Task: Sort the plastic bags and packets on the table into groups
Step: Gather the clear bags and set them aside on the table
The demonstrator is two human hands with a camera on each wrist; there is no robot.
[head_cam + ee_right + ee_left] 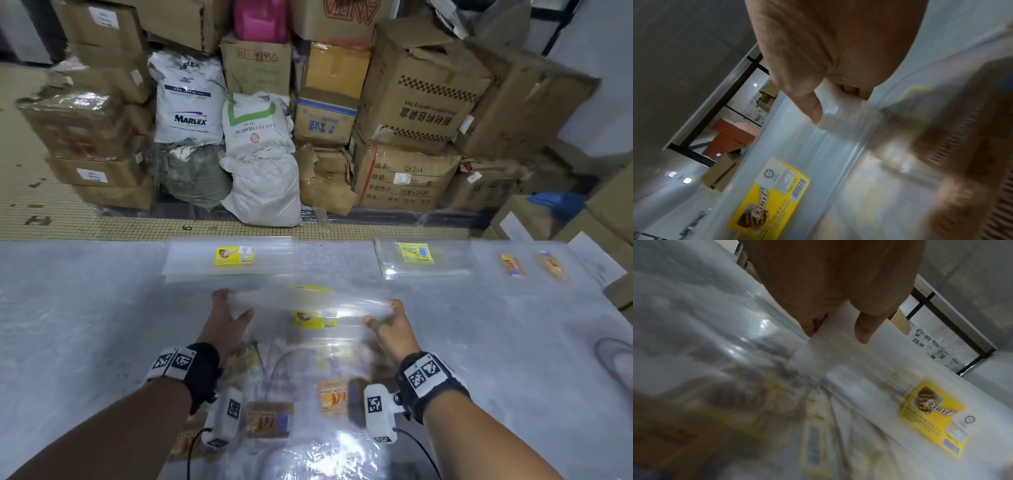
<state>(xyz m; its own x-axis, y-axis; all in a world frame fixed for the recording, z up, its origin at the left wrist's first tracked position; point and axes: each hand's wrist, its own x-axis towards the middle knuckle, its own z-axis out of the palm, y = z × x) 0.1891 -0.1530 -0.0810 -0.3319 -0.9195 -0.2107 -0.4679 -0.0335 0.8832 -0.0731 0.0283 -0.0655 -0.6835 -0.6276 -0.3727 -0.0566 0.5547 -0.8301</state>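
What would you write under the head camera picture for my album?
Both hands, left hand and right hand, lift a clear yellow-labelled packet over the unsorted pile on the table.

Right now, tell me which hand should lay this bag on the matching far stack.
Left, probably. The matching yellow-label stack lies far-left, ahead of the left hand. The right hand pinches the bag's other end, farther away.
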